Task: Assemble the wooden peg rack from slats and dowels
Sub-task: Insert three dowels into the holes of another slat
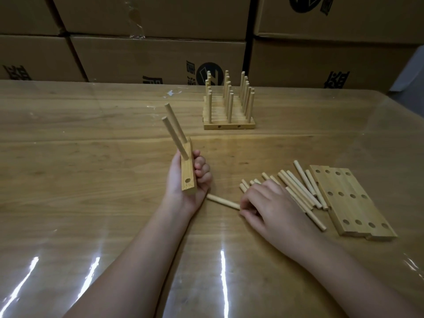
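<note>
My left grip (190, 180) is curled round a slat (188, 171), fingers wrapped on its right side, holding it on end just left of centre over the table (91, 157). Two seated dowels (175, 137) stick out of its upper part, one behind the other, leaning up and to the left. One hole (188, 180) near the slat's lower end is open.

My right grip (268, 203) is down low, right of centre, fingertips pinched on the right end of a single dowel (223, 201). That dowel's free end points left and stops just short of my left wrist. Whether it is off the table I cannot tell.

Just right of that hand lies the pile (298, 187) of loose dowels, fanned out, some of them hidden under my knuckles. Touching the pile on its right, the spare slats (351, 200) lie flat, side by side, holes up.

Far across the table, a little right of centre, a finished rack (228, 125) stands with three rows of upright dowels and two holes in its near edge.

Behind the table, boxes (158, 56) are stacked like a wall. A clear glossy sheet (96, 269) covers the table, and glare streaks it at the near edge.
</note>
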